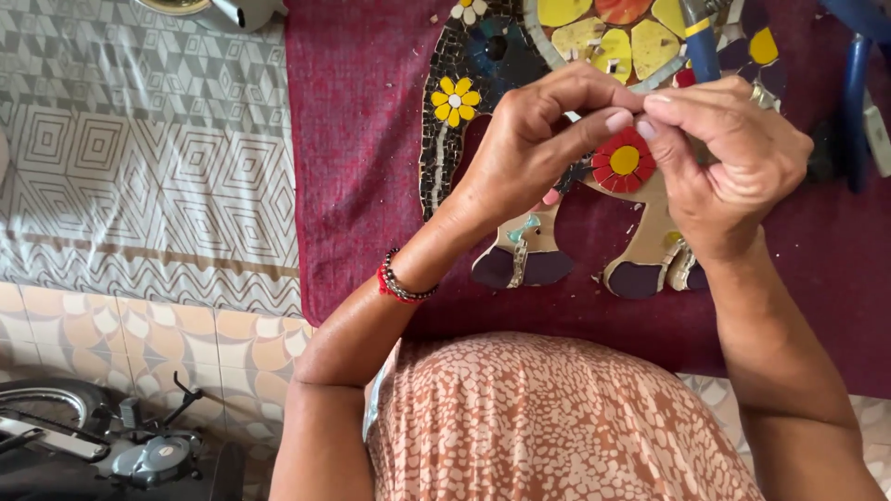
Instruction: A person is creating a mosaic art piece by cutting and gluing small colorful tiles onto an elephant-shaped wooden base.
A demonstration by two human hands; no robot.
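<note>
A mosaic figure of dark, yellow and red tile pieces lies on a maroon cloth. It bears a yellow flower and a red flower. My left hand, with a beaded bracelet at the wrist, is curled above the mosaic. Its thumb and fingers pinch a small pale piece that is mostly hidden. My right hand meets it fingertip to fingertip just above the red flower. It grips blue-handled nippers, whose handle sticks up past the knuckles.
A grey patterned mat lies left of the cloth, with peach floor tiles below it. Dark metal machine parts sit at the bottom left. Another blue-handled tool rests at the top right. My patterned dress fills the lower middle.
</note>
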